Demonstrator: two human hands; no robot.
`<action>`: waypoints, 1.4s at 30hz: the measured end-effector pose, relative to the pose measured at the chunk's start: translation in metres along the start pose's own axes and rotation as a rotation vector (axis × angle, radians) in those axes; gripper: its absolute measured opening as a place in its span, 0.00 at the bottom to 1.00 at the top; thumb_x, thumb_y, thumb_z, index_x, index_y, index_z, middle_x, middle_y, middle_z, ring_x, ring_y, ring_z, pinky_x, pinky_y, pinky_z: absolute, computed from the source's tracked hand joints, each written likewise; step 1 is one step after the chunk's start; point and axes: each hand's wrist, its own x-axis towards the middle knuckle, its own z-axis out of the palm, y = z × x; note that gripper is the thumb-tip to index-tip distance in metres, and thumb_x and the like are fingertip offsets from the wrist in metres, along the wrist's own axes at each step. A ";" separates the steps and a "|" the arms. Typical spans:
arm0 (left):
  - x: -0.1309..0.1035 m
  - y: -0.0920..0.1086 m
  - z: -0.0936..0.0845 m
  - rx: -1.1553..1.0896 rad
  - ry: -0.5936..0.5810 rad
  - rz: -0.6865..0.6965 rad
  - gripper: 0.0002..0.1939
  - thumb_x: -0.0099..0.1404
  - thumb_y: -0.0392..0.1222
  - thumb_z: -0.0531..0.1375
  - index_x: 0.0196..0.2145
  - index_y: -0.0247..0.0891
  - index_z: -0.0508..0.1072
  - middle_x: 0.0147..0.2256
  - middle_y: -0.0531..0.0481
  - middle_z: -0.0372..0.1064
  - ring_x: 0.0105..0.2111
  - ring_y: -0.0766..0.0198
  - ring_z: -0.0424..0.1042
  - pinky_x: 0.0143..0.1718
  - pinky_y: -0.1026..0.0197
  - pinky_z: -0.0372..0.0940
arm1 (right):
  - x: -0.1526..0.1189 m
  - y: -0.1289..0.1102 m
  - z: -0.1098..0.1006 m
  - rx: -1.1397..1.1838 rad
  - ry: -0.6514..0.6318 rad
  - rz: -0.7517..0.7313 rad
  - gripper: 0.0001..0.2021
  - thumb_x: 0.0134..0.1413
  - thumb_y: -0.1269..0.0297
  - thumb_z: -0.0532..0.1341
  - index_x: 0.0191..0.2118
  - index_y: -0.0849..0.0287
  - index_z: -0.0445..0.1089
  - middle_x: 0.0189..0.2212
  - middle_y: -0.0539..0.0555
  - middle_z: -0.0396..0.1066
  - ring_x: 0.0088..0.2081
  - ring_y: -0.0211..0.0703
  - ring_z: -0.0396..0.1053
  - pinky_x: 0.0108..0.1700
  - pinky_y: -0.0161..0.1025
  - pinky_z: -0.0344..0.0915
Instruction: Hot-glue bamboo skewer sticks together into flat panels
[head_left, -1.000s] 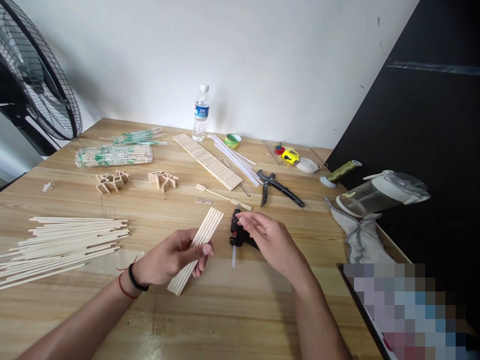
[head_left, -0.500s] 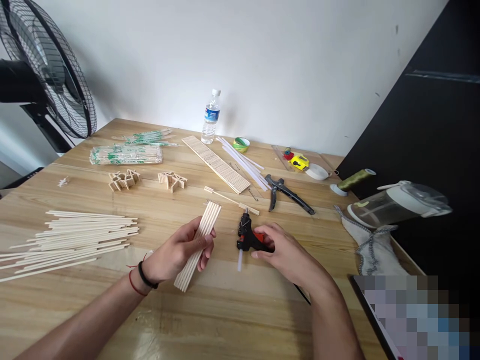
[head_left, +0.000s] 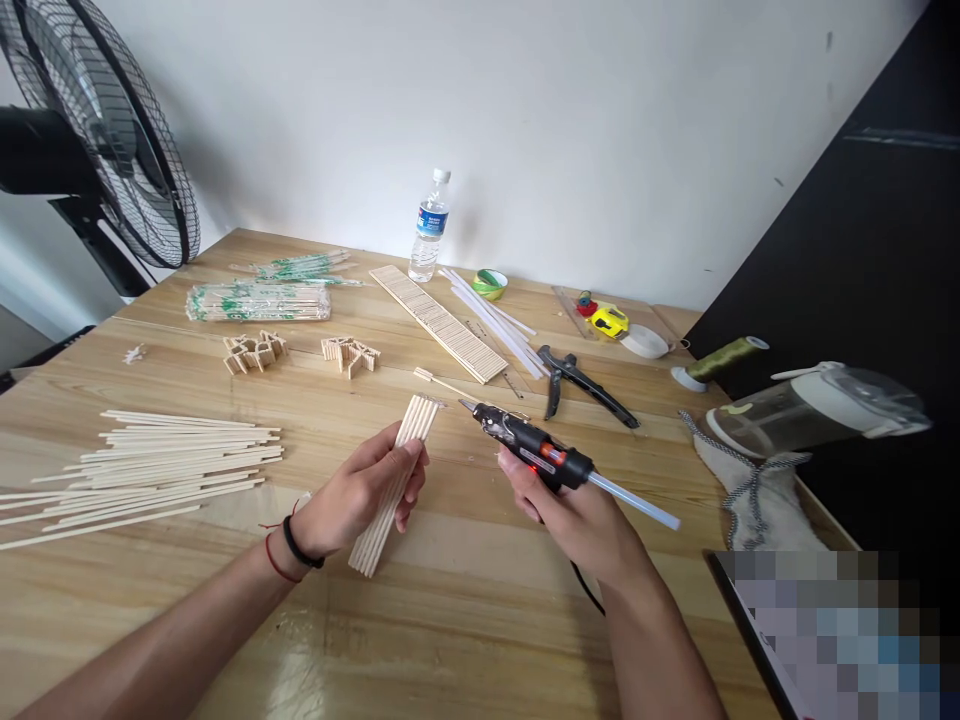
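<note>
While the left hand (head_left: pixel 367 495) pinches a flat row of pale wooden sticks (head_left: pixel 382 520) between its thumb and curled fingers, the right hand (head_left: pixel 581 525) is wrapped around a black glue gun (head_left: pixel 525 437), its fingers partly hidden beneath the gun's body. The row of sticks is held above the near middle of the wooden table (head_left: pixel 450 640), tilted with its far end leaning to the right. The gun points to the far left, its nozzle near the upper end of the row but apart from it; a translucent glue stick (head_left: pixel 637 502) juts from its rear, and a small red light glows on its side. On the left of the table lies a loose spread of sticks (head_left: pixel 165 460); farther back are two small zigzag wooden pieces (head_left: pixel 255 352) and plastic-wrapped bundles (head_left: pixel 259 300). A slatted wooden strip (head_left: pixel 439 323) lies slantwise at the far middle, between an upright water bottle (head_left: pixel 429 225) and the glue gun. White sticks (head_left: pixel 491 315) lie just to its right, and a black hand tool (head_left: pixel 589 385) rests farther right, nearer a spool of green thread (head_left: pixel 724 362).
</note>
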 end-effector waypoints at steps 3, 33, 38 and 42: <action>0.000 0.001 0.002 0.047 0.024 0.036 0.24 0.70 0.64 0.62 0.35 0.39 0.66 0.25 0.56 0.65 0.21 0.69 0.65 0.22 0.65 0.67 | -0.004 -0.005 0.005 0.096 -0.074 -0.010 0.18 0.69 0.46 0.61 0.34 0.53 0.67 0.25 0.47 0.62 0.24 0.41 0.58 0.27 0.40 0.57; -0.006 0.002 0.004 0.264 0.021 0.151 0.23 0.76 0.62 0.56 0.33 0.40 0.64 0.25 0.56 0.65 0.19 0.69 0.69 0.21 0.66 0.67 | -0.004 -0.018 0.011 0.003 -0.055 -0.161 0.23 0.68 0.45 0.60 0.26 0.54 0.67 0.22 0.48 0.61 0.24 0.41 0.59 0.28 0.40 0.56; -0.006 0.002 0.004 0.269 0.022 0.150 0.23 0.75 0.62 0.56 0.34 0.40 0.64 0.25 0.56 0.65 0.19 0.69 0.69 0.21 0.66 0.67 | -0.003 -0.018 0.011 -0.014 -0.039 -0.150 0.24 0.67 0.43 0.61 0.25 0.54 0.66 0.21 0.48 0.59 0.23 0.41 0.57 0.27 0.40 0.55; -0.006 0.003 0.006 0.251 0.027 0.153 0.24 0.74 0.63 0.57 0.34 0.40 0.64 0.25 0.57 0.65 0.19 0.69 0.69 0.20 0.66 0.68 | -0.003 -0.017 0.012 -0.023 -0.038 -0.151 0.24 0.68 0.43 0.60 0.25 0.54 0.65 0.21 0.48 0.60 0.24 0.41 0.58 0.27 0.40 0.55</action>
